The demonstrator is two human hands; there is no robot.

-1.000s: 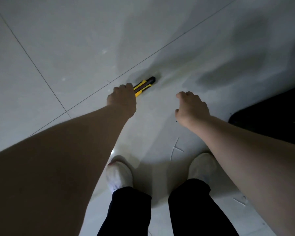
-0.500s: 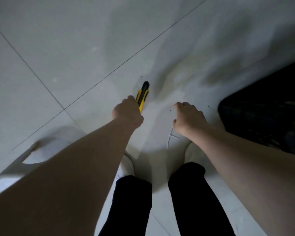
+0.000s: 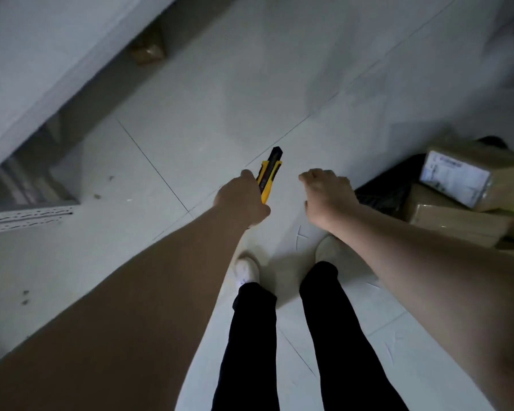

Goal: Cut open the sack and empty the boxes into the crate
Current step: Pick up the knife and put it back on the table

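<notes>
Your view's lifted: left hand still grips the knife, tip now pointing far, right hand loosely curled on nothing, boxes now showing right, piled at the black crate (no sack in shot), so emptying looks under way

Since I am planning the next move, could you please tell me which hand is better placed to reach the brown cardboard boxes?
Probably the right. The right hand is empty, loosely curled, and nearer the brown cardboard boxes; the left hand grips the yellow-and-black utility knife.
</notes>
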